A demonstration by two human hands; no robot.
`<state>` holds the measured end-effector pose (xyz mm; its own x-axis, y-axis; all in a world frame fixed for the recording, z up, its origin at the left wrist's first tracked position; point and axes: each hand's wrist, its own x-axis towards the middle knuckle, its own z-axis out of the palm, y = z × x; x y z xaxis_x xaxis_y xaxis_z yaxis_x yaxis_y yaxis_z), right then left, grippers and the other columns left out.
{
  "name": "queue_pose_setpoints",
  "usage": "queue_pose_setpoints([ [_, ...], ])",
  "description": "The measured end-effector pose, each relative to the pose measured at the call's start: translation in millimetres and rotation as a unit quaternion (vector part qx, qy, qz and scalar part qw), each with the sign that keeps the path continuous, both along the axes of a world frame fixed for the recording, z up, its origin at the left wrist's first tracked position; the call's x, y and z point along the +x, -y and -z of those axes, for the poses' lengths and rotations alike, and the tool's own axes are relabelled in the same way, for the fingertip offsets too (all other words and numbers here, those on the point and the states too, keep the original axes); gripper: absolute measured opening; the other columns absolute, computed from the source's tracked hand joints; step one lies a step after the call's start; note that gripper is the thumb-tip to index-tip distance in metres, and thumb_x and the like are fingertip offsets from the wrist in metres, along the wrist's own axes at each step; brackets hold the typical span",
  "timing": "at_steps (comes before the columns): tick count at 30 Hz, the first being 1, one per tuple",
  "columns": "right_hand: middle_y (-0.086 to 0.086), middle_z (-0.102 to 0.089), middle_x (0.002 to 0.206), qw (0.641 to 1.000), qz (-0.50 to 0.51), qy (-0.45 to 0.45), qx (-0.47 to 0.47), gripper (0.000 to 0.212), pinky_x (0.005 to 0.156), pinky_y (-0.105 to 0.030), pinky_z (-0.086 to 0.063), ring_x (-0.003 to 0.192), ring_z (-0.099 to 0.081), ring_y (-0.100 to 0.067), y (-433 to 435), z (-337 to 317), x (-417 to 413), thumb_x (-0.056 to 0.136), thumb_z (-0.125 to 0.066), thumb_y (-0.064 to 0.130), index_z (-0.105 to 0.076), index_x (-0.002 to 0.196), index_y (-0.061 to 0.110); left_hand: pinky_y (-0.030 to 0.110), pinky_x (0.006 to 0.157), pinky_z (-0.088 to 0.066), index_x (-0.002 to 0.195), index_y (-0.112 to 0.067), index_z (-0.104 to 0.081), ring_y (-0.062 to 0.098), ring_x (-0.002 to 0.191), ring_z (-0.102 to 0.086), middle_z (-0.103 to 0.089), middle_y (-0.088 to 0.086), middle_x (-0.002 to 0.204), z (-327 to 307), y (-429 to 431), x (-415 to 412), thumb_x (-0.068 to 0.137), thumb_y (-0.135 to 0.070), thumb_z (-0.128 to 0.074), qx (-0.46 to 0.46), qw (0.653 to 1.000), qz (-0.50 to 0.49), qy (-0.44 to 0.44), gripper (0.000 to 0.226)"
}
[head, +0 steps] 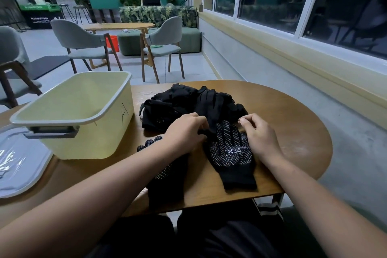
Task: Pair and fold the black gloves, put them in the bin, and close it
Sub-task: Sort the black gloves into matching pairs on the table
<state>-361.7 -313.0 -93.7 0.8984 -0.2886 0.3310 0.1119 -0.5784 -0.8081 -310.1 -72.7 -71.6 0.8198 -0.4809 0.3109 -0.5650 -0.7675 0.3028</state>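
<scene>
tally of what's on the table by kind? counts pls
Bins: 1, yellow bin
Lids: 1, clear lid
Gloves laid flat: 2, right glove, left glove
Glove piles: 1, black pile; cannot count the gloves in it
Total: 5

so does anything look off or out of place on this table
Nothing spilled or damaged. One oddity: the dotted glove under the left forearm lies slanted, its cuff seemingly hanging over the table's near edge, so it could slip off. The bin's lid lies beside it, off.
</scene>
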Motion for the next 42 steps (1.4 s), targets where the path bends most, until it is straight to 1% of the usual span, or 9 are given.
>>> queue_pose_setpoints([
  [8, 0.01, -0.075, 0.092, 1.0, -0.009, -0.002, -0.009, 0.018, 0.077, -0.022, -0.048, 0.091, -0.068, -0.007, -0.2, 0.8, 1.3, 0.105, -0.058, 0.032, -0.071, 0.093, 0.027, 0.028, 0.08, -0.057, 0.09, -0.027, -0.081, 0.004, 0.081, -0.07, -0.076, -0.012, 0.082, -10.0, -5.7, 14.3, 0.087, -0.025, -0.083, -0.098, 0.993, -0.04, -0.058, 0.005],
  [13, 0.009, -0.075, 0.091, 1.0, -0.015, -0.001, -0.004, 0.019, 0.083, -0.031, -0.05, 0.092, -0.069, -0.009, -0.1, 1.9, 2.0, 0.105, -0.057, 0.032, -0.07, 0.092, 0.027, 0.027, 0.061, -0.055, 0.09, -0.025, -0.077, 0.009, 0.067, -0.069, -0.073, -0.009, 0.082, -38.3, -15.9, 19.7, 0.093, -0.024, -0.079, -0.174, 0.98, -0.075, -0.054, 0.004],
  [20, 0.007, -0.074, 0.09, 1.0, -0.017, 0.004, 0.003, 0.021, 0.083, -0.034, -0.05, 0.091, -0.068, -0.01, -1.6, -0.7, -1.2, 0.105, -0.056, 0.034, -0.07, 0.092, 0.027, 0.016, 0.056, -0.051, 0.094, -0.02, -0.076, 0.005, 0.07, -0.071, -0.075, -0.005, 0.082, -94.2, -25.4, 22.7, 0.092, -0.024, -0.077, -0.262, 0.959, -0.105, -0.032, 0.005],
  [23, 0.011, -0.074, 0.092, 1.0, -0.016, 0.009, 0.006, 0.021, 0.081, -0.031, -0.049, 0.091, -0.066, -0.003, -2.7, -4.1, -3.6, 0.106, -0.056, 0.034, -0.071, 0.093, 0.028, 0.017, 0.049, -0.046, 0.097, -0.018, -0.074, 0.003, 0.055, -0.065, -0.074, -0.002, 0.081, -115.1, -31.4, 23.5, 0.092, -0.021, -0.078, -0.344, 0.931, -0.093, -0.078, 0.008],
  [27, 0.014, -0.075, 0.096, 0.999, -0.002, 0.025, 0.042, 0.021, 0.091, -0.037, -0.053, 0.096, -0.067, -0.001, -2.1, -5.6, -3.6, 0.107, -0.056, 0.032, -0.073, 0.095, 0.027, 0.027, 0.058, -0.046, 0.109, -0.023, -0.07, 0.015, 0.071, -0.071, -0.075, 0.003, 0.086, -139.3, -43.5, 21.3, 0.094, -0.013, -0.076, -0.427, 0.893, -0.054, -0.128, 0.019],
  [30, 0.015, -0.076, 0.1, 0.997, -0.004, 0.049, 0.065, 0.021, 0.097, -0.047, -0.054, 0.102, -0.068, -0.006, -0.9, -6.8, -5.1, 0.107, -0.055, 0.028, -0.074, 0.098, 0.028, 0.025, 0.059, -0.046, 0.127, -0.02, -0.067, 0.02, 0.075, -0.071, -0.071, 0.008, 0.09, -154.0, -51.5, 11.7, 0.098, 0.001, -0.068, -0.484, 0.853, -0.002, -0.195, 0.036],
  [36, 0.001, -0.078, 0.099, 0.985, -0.103, 0.075, 0.117, 0.023, 0.099, -0.053, -0.054, 0.103, -0.072, -0.017, -38.4, -40.0, -34.6, 0.11, -0.052, 0.021, -0.074, 0.104, 0.024, 0.02, 0.07, -0.059, 0.125, -0.004, -0.072, 0.019, 0.081, -0.068, -0.064, 0.011, 0.092, -163.3, -64.3, -17.3, 0.1, 0.007, -0.059, -0.489, 0.832, 0.022, -0.263, 0.03],
  [39, -0.011, -0.076, 0.092, 0.966, -0.181, 0.084, 0.165, 0.03, 0.083, -0.053, -0.053, 0.092, -0.07, -0.03, -73.0, -67.1, -60.9, 0.112, -0.047, 0.018, -0.075, 0.101, 0.014, 0.024, 0.079, -0.063, 0.115, 0.003, -0.072, 0.025, 0.091, -0.071, -0.067, 0.017, 0.101, -160.3, -64.7, -31.5, 0.101, 0.008, -0.056, -0.497, 0.825, 0.008, -0.268, 0.022],
  [42, -0.02, -0.075, 0.093, 0.926, -0.293, 0.029, 0.235, 0.044, 0.075, -0.047, -0.05, 0.089, -0.07, -0.038, -101.7, -86.6, -80.3, 0.111, -0.04, 0.031, -0.074, 0.104, 0.003, 0.022, 0.073, -0.062, 0.11, 0.004, -0.071, 0.027, 0.086, -0.079, -0.072, 0.022, 0.102, -156.6, -61.9, -43.2, 0.104, 0.009, -0.048, -0.525, 0.805, -0.001, -0.277, 0.025],
])
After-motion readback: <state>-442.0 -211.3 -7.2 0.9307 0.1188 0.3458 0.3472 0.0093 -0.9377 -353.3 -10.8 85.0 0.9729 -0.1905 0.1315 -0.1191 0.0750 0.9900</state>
